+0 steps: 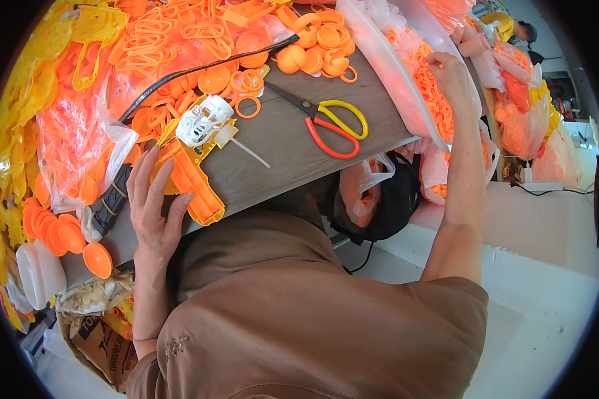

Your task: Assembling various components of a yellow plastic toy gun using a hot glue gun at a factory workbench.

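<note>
On the table in front of me lies an orange and yellow plastic toy housing with a white mechanism set in its upper part. A thin pale rod sticks out from its right side. My left hand rests along the housing's left edge, fingers stretched and thumb apart, touching it without wrapping round it. Farther right, my right hand reaches over a translucent bin filled with small orange parts. Its fingertips are pinched together; anything between them is too small to make out.
Red-and-yellow-handled scissors lie spread right of the housing. A black strip crosses the piled orange parts. Orange cups and a dark banded bundle sit left. A black bag hangs below the table's edge. Another person is far right.
</note>
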`<control>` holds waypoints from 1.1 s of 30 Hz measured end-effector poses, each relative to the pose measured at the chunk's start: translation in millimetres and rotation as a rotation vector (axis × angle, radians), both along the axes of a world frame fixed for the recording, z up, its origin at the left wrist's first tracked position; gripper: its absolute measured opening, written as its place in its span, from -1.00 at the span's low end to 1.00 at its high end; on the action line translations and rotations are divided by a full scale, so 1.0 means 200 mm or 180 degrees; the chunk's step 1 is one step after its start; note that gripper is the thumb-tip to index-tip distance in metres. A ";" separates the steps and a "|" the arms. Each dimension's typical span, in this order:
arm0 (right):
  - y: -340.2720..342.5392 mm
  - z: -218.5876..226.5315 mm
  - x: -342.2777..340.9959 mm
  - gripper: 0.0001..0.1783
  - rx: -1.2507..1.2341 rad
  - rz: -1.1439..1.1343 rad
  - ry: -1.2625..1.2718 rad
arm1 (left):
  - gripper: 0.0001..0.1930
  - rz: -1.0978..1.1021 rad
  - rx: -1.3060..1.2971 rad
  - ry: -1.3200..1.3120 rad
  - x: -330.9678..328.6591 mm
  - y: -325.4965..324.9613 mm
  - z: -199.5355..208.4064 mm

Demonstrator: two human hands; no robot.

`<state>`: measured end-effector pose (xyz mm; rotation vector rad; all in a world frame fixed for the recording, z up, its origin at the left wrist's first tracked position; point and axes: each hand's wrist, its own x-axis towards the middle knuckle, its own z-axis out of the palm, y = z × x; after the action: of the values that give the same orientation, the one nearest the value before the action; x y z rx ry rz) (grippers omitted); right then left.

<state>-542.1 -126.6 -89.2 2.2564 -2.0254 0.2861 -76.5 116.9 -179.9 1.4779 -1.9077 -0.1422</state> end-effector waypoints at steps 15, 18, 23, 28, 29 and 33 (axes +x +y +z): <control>-0.04 0.02 0.09 -0.76 0.0110 0.0658 0.0260 | -0.52 -0.0030 -0.0027 0.0072 0.02 -0.01 -0.01; 0.05 0.12 0.24 -0.80 -0.0358 0.0596 -0.1276 | -0.53 0.0208 -0.0019 0.0114 0.00 0.03 0.04; 0.68 0.07 0.88 -0.86 0.0676 0.1888 -0.2828 | -0.54 -0.0321 -0.0402 0.0645 -0.07 0.08 0.20; 0.94 -0.16 1.20 -0.79 0.1462 0.2818 -0.2512 | -0.75 -0.0711 0.0452 0.1365 -0.20 0.08 0.22; 0.96 -0.18 1.23 -0.77 0.1426 0.2816 -0.2549 | -0.80 -0.0713 0.0489 0.1383 -0.19 0.08 0.20; 0.97 -0.22 1.25 -0.80 0.2033 0.2769 -0.3186 | -0.85 -0.0771 0.0418 0.1736 -0.13 0.08 0.17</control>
<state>-292.3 67.4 -132.7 3.8856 -1.2307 1.1552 -102.0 133.3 -145.4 1.1293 -1.6337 -0.7181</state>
